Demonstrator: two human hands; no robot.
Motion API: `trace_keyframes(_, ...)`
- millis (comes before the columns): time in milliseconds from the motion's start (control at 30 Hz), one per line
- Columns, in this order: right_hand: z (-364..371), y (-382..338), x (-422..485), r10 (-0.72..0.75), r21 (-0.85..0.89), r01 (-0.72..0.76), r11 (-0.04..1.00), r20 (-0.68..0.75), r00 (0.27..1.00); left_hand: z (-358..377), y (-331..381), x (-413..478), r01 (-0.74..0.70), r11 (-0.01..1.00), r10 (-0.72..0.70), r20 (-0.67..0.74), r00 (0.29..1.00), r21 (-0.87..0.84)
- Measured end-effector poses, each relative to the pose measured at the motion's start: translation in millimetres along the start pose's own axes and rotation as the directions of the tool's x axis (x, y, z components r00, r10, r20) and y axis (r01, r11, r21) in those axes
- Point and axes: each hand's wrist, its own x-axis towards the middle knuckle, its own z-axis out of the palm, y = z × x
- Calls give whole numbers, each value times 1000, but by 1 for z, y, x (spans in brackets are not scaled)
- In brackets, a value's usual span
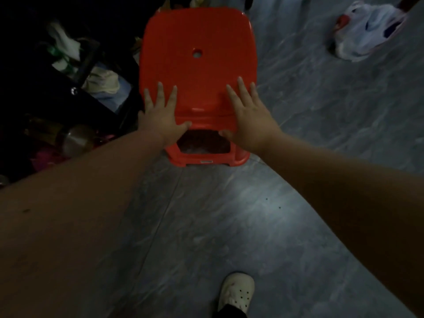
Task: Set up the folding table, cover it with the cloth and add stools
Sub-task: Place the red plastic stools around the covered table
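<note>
A red plastic stool (197, 65) with a small round hole in its seat stands on the grey floor in front of me, in the upper middle of the head view. My left hand (160, 113) lies on the near left corner of the seat, fingers spread on top and thumb hooked under the front edge. My right hand (247, 115) rests the same way on the near right corner. Both hands grip the seat's near edge. No folding table or cloth is in view.
A dark rack (87, 88) stuffed with cloths, bags and a metal pot crowds the left side beside the stool. A white plastic bag (367, 31) lies on the floor at the far right. My foot in a white clog (236, 292) is at the bottom.
</note>
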Motion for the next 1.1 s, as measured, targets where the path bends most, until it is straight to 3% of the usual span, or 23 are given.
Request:
trace_keyframes(133,18,6,1,16,4,-16,1000,84,996,13,6,-7,8,999,-12,-117,993,-35)
trace_keyframes(300,28,17,-23,-10,33,13,999,-89,996,26,24,-40,31,999,-37,-183,982,-35)
trace_keyframes(433,36,30,-73,14,147,7,989,-139,990,48,50,-93,2,998,-13,-167,986,-63)
trace_keyframes(733,64,78,-256,157,221,-115,969,-184,970,110,138,-246,-74,989,62,-100,993,-125)
trace_keyframes(1100,118,69,-544,353,119,-342,932,-87,932,172,192,-474,-245,966,245,4,969,82)
